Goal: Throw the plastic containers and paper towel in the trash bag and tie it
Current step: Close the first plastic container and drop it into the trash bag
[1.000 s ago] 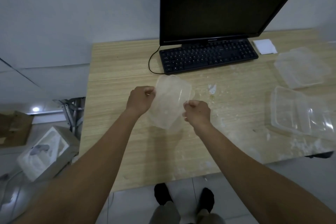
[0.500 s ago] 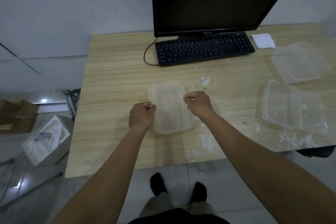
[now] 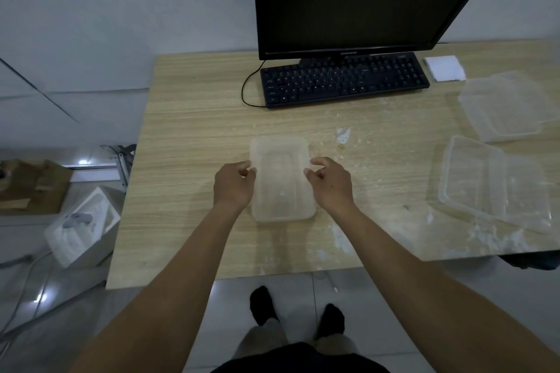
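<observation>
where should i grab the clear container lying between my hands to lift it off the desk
Take the container by its two long side rims, midway along, left hand from the left, right hand from the right. It lies flat on the desk, long axis pointing away from you, with a hand beside each long edge; the rim is probably its stiffest part.

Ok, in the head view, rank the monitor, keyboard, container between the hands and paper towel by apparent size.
1. monitor
2. keyboard
3. container, close to the keyboard in area and nearer the camera, so 2 and 3 are unsure
4. paper towel
</observation>
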